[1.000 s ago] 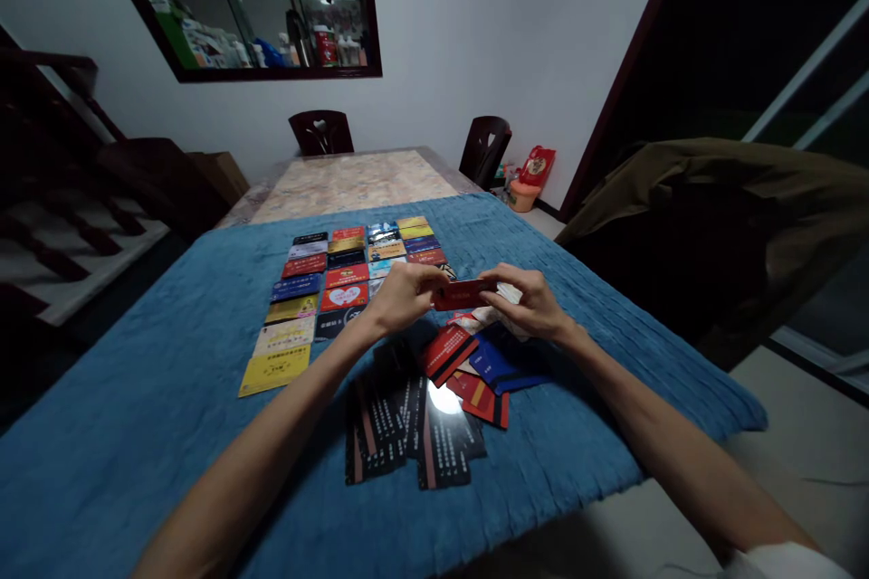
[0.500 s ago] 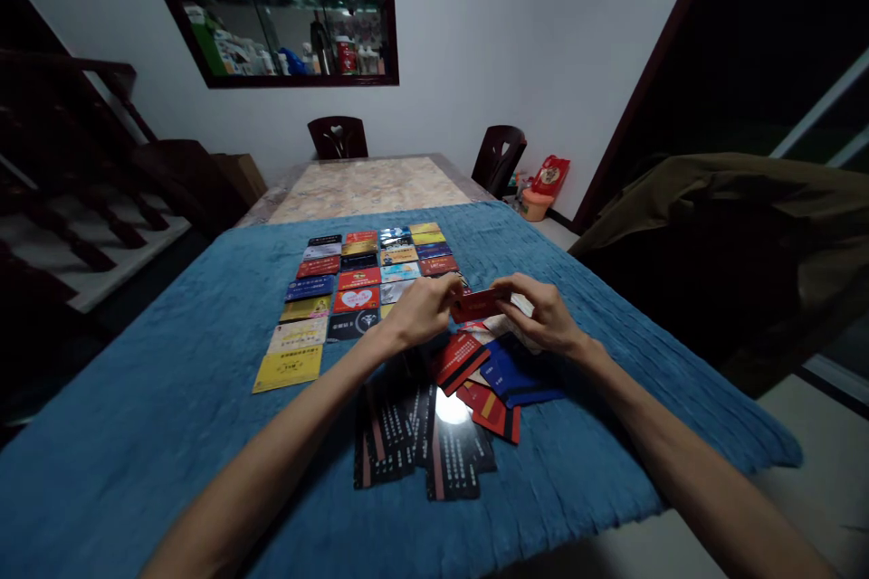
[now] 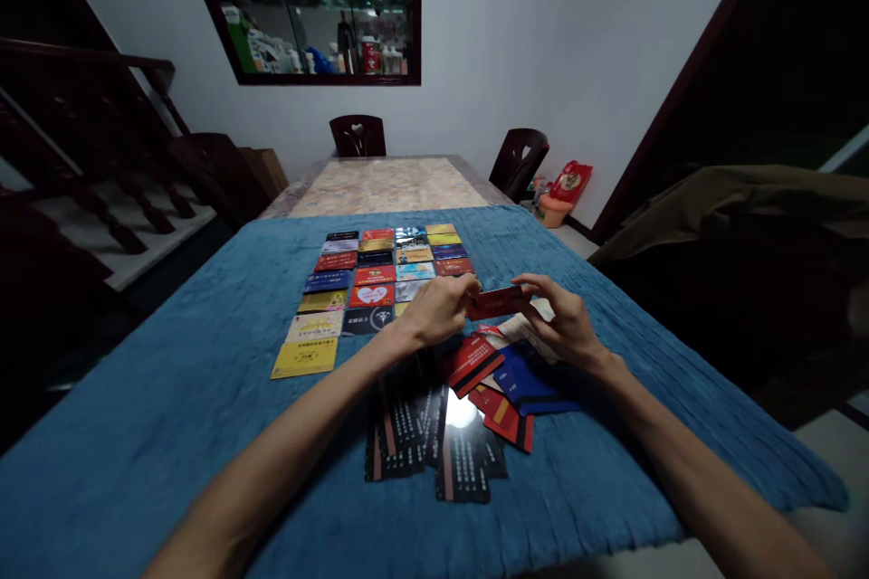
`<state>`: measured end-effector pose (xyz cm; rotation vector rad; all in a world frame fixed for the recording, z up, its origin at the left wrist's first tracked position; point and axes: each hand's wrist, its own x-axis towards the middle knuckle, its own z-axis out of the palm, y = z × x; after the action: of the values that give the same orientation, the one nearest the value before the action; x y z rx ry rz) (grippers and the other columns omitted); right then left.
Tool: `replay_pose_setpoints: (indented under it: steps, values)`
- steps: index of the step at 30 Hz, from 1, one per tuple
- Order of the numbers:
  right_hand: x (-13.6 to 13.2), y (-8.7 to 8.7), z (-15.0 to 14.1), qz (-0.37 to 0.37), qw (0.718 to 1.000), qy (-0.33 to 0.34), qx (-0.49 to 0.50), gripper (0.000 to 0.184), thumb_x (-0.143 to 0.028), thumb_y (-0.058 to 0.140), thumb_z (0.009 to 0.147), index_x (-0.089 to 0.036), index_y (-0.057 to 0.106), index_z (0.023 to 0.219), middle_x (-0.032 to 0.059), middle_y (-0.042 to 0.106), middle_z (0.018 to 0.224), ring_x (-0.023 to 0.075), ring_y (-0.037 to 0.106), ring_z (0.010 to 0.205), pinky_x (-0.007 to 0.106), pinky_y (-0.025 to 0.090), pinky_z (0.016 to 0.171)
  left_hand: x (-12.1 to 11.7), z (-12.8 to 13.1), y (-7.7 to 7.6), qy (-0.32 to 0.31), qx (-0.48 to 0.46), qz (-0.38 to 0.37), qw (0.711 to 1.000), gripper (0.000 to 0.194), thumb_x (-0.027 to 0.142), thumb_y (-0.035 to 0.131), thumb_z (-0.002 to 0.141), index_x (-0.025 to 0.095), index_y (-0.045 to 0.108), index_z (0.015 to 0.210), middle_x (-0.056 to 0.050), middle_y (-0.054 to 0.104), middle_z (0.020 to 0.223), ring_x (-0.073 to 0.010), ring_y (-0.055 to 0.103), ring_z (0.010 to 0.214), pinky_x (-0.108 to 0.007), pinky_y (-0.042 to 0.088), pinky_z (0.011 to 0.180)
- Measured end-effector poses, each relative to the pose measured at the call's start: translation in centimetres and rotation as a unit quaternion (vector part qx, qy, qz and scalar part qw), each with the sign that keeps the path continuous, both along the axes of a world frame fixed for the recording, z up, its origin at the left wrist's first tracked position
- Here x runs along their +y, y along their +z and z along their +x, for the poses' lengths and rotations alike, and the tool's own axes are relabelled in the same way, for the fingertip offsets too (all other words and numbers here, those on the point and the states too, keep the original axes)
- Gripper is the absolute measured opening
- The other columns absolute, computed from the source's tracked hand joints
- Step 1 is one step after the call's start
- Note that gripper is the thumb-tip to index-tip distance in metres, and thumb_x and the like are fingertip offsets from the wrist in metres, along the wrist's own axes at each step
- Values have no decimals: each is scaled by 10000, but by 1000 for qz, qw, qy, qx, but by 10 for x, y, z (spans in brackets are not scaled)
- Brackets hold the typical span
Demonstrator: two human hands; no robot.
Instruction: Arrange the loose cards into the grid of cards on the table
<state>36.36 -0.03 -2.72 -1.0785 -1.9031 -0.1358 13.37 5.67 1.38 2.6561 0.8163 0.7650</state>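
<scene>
The tabletop [image 3: 400,181] extends ahead of both hands, its near part covered by a blue cloth [image 3: 224,362]. On the cloth, beyond and to the left of the left hand, lies a block of cards [image 3: 374,275] in four columns, faces up, a yellow card [image 3: 304,357] at the near left corner. On the near side of the left hand, partly behind its forearm, is an overlapping group of dark cards [image 3: 463,466]. On the near side of the right hand lies a loose pile with a red striped card [image 3: 473,364] and a blue card [image 3: 536,380]; a pale item [image 3: 536,326] sits just beside the right palm, its kind unclear. The left hand [image 3: 441,306] is clamped on the left end of a dark red card [image 3: 495,301]; the right hand [image 3: 563,321] pinches the opposite end. The held card is suspended between the hands, above the pile; whether it is one card or several cannot be determined. For good handling, grip the short ends only, leave the printed middle uncovered, apply light, equal pressure to avoid bowing, and hold the lower edge clear of the pile. Release one end only once the other is secure.
</scene>
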Motion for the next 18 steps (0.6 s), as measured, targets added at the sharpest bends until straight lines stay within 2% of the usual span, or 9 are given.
replay_pose_setpoints:
  steps: [5,9,13,18]
  values:
    - [0,1,-2,22,999,11,-25,257,-195,564,935,-237,558,1188,48,678,935,188,660,785,317,550,719,1,-1,1,0,-11,18,1000,277,4,513,775,155,642,968,-49,718,857,-170,662,781,-268,495,705]
    - [0,3,-5,42,997,11,-71,337,-220,583,931,-235,537,1265,83,676,1018,233,635,869,384,543,770,2,-2,5,-4,-29,22,999,230,23,520,791,146,657,929,-56,720,844,-171,652,750,-267,474,690]
    - [0,4,-9,61,993,-12,-104,447,-231,584,920,-250,509,1360,109,648,1116,283,597,988,456,524,846,3,-3,9,-11,-46,26,999,224,28,517,800,153,660,918,-48,718,835,-171,646,758,-265,469,699]
    - [-2,3,-13,93,987,-43,-121,529,-176,589,893,-250,480,1406,120,591,1150,293,557,1028,456,515,880,2,-3,12,-26,-57,27,998,218,24,516,810,153,651,923,-56,719,860,-171,654,790,-261,478,727]
